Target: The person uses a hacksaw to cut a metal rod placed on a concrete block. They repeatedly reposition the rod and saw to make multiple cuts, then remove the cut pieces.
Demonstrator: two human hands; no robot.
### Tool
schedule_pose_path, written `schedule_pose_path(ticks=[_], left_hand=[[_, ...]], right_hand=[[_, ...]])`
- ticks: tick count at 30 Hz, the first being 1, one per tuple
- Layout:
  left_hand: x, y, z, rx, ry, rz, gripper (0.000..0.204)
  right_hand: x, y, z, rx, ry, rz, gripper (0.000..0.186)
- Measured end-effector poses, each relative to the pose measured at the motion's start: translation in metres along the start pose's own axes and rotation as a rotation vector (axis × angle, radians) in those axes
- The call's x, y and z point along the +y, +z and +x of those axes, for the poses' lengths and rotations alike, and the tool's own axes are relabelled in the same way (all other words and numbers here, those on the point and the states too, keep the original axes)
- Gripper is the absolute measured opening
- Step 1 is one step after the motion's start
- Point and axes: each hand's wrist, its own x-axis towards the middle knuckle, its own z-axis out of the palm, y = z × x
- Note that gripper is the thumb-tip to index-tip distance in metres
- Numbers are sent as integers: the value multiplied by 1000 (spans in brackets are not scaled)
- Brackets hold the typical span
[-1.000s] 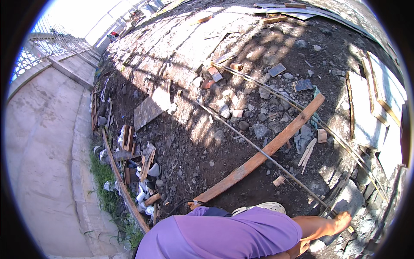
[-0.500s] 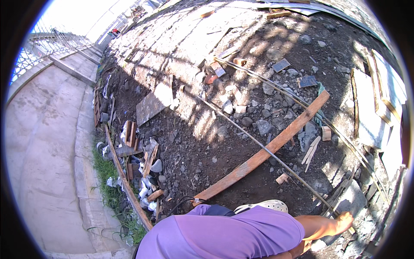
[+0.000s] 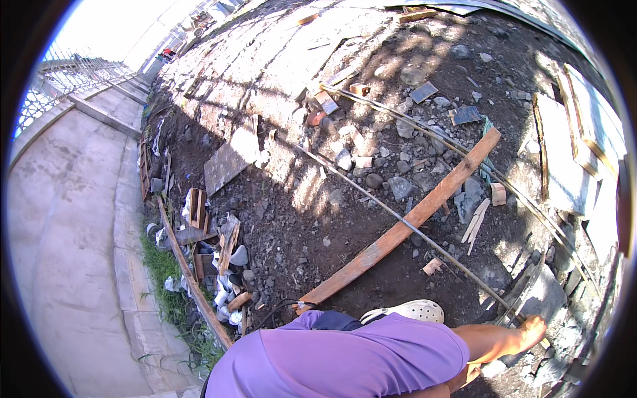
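My left hand [image 3: 533, 331] is closed round the near right end of a long thin rod [image 3: 371, 199]. A short pale end of the rod shows just past the fingers. From there the rod slants up and left across a reddish wooden plank [image 3: 398, 232] on the dark soil. Below the left forearm, part of my right hand [image 3: 464, 378] shows; the sleeve and arm cover most of it, and its fingers are unclear. My purple sleeve fills the bottom middle, with a pale perforated clog [image 3: 421, 310] beside it.
Long thin poles [image 3: 424, 129] lie beyond the plank among stones. Boards [image 3: 564, 156] lean at the right. Wood scraps and white litter [image 3: 222, 292] lie left, beside grass and a concrete strip [image 3: 73, 252]. A black cord [image 3: 279, 308] loops near the plank's lower end.
The view has shifted slightly, so the ground appears a little farther left. My left hand stays on the rod's end; the plank and rod keep their places relative to each other.
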Motion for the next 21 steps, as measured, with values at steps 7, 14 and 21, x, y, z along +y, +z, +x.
schedule_pose_path(ticks=[7,14,21], left_hand=[[17,55,15,-18,-29,-156,23],[31,78,17,-9,-47,-187,24],[42,101,25,17,-68,-213,25]], right_hand=[[0,-4,3,-5,-10,3,33],[2,-5,3,-11,-12,4,33],[2,-5,6,-21,-11,0,34]])
